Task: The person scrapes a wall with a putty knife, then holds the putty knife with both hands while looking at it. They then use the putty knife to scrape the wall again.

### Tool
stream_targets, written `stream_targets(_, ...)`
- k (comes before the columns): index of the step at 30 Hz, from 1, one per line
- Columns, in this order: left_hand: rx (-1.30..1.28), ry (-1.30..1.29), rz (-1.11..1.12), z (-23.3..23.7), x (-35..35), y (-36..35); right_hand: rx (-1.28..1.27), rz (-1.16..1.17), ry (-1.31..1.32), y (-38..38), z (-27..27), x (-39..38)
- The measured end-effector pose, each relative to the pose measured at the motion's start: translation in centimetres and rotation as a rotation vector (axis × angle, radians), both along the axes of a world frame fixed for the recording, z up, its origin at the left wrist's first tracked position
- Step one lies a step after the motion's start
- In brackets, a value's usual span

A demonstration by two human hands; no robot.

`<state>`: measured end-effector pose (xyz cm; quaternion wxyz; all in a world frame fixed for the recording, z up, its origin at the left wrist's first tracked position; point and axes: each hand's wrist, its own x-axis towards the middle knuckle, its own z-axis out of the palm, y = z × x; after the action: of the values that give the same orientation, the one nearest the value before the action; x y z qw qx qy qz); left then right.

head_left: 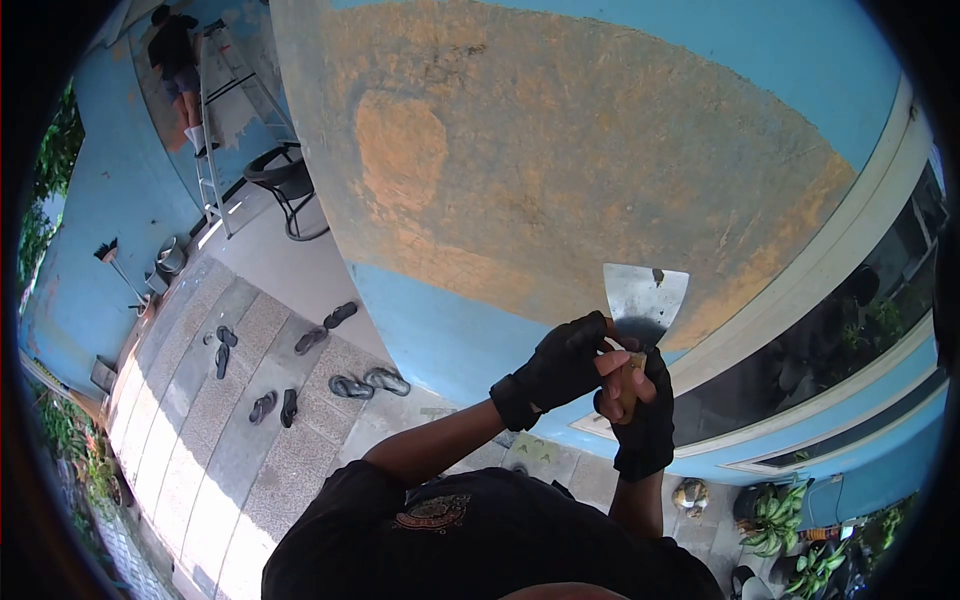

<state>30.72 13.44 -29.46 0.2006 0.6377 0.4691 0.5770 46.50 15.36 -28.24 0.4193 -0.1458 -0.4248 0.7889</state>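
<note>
Currently holds a flared, silvery metal scraper (646,298) before a blue-painted wall (450,345) with a gray-and-orange patch (570,170), in a snug grip of the black-gloved, bare-fingered right hand (645,415). Touches its lower end with the likewise gloved left hand (566,360); cannot tell how firmly.

Scraper blade (640,290), silver with dark spots. Gloves (567,362), black. Wall (430,330), light blue with a mottled grey-and-orange patch (590,150).

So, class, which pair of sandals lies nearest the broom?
The leftmost pair in the picture: it lies closest to the broom, while the other three pairs lie farther right, nearer the scraper.
</note>
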Motion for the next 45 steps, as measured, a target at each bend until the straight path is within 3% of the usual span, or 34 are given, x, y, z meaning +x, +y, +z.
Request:
stream_targets(2,-0.016,-0.29,-0.171,-0.2,1.3,0.7,0.03,0.038,-0.057,0.6,-0.8,0.9)
stream_targets(3,-0.014,-0.288,-0.177,0.0,1.7,0.7,0.058,0.082,-0.116,1.1,-1.4,1.3)
stream_targets(5,-0.301,-0.572,-0.218,0.6,1.9,0.4,0.121,0.14,-0.103,1.9,-1.5,1.9)
stream_targets(7,-0.188,-0.551,-0.164,-0.4,2.4,1.2,0.307,-0.007,-0.461,2.2,-0.4,2.4)
stream_targets(8,-0.102,-0.573,-0.087,-0.5,2.6,1.4,1.114,-0.423,-0.594,4.9,-2.8,2.6)
stream_targets(9,-0.018,-0.593,-0.01,-0.5,2.6,1.5,1.023,-0.408,-0.646,4.5,0.1,2.6)
stream_targets(11,-0.018,-0.745,0.016,-0.8,1.6,1.8,1.041,-0.764,-0.727,5.5,1.9,3.4)
stream_targets(13,-0.065,-0.794,0.061,-0.4,1.2,1.9,1.38,-0.693,-0.595,4.2,5.0,3.1)
stream_targets(14,-0.042,-0.68,0.108,-0.4,0.9,1.8,1.555,-0.496,-0.398,2.8,7.1,2.0)
stream_targets(15,-0.094,-0.745,0.061,-0.6,0.8,2.0,1.738,-0.263,-0.252,1.8,8.1,0.6)
stream_targets(16,-0.07,-0.773,0.078,-1.3,1.0,2.5,1.831,-0.193,-0.016,-0.5,8.9,-1.0)
stream_targets(17,-0.044,-0.799,0.091,-1.9,1.2,3.0,2.091,-0.099,0.111,-1.5,8.6,-2.0)
stream_targets(22,-0.074,-0.79,0.126,-1.9,1.2,2.7,2.051,-0.154,0.113,-3.1,6.1,-0.8)
stream_targets(25,-0.124,-0.816,0.166,-2.0,0.6,1.8,2.027,-0.151,0.17,0.1,6.3,1.7)
stream_targets(26,-0.131,-0.811,0.153,-2.2,0.4,1.3,2.011,-0.139,0.182,-3.9,-0.8,15.5)
stream_targets(28,-0.108,-0.852,0.12,-2.8,0.1,1.9,2.001,-0.147,0.177,-1.2,4.3,4.0)
stream_targets(29,-0.117,-0.862,0.128,-3.0,0.2,1.5,1.978,-0.142,0.168,-1.0,4.9,2.7)
stream_targets(38,-0.146,-0.805,0.118,-2.6,-2.5,-0.1,1.861,-0.217,0.078,-2.7,5.9,-4.2)
stream_targets(39,-0.138,-0.802,0.114,-2.6,-2.9,-0.1,1.856,-0.23,0.076,-5.5,5.0,-4.0)
stream_targets(41,-0.18,-0.855,0.192,-2.8,-3.8,-0.8,1.836,-0.244,0.078,-4.9,5.0,-6.0)
stream_targets(43,-0.209,-0.836,0.227,-2.3,-5.0,-2.0,1.708,-0.397,-0.128,-3.0,2.8,-6.6)
stream_targets(45,-0.05,-0.783,0.226,-2.4,-5.7,-2.6,1.466,-0.5,-0.305,-1.5,1.4,-6.5)
